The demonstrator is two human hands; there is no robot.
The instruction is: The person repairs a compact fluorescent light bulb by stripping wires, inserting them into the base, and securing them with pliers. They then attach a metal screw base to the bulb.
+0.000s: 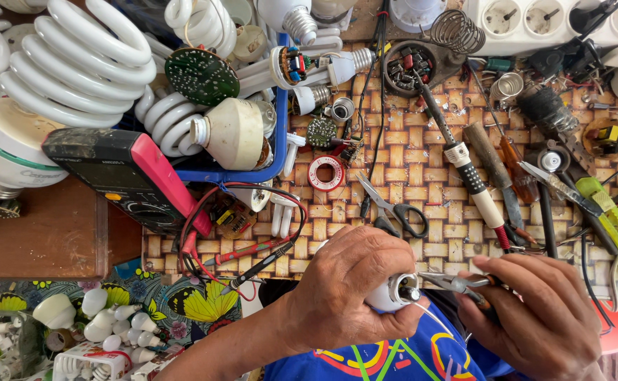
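I see my left hand (351,282) wrapped tight around a white lamp base (392,293), its metal end cap facing right, held in the air just off the near edge of the woven mat (408,169) that covers the workbench. My right hand (542,317) has its fingers closed on the handles of a pair of needle-nose pliers (457,283), whose tips sit right at the cap of the lamp base. A thin white wire trails down from the base over my blue shirt.

Open room is scarce. Just beyond my left knuckles lie black-handled scissors (394,210), near the mat's near edge. A soldering iron (464,169) and a row of screwdrivers run down toward the near right corner, ending just above my right hand. A green tool (616,226) lies along the right edge. At the near left corner of the mat, red and black probe leads (252,254) loop out from a multimeter (132,176) that leans over the mat's left edge onto the brown wood. A blue tray (281,134) heaped with spiral lamps (76,63) fills the far left corner. A roll of red tape (326,173) sits mid-mat. The only bare weave I see is a strip between the tape and the soldering iron.
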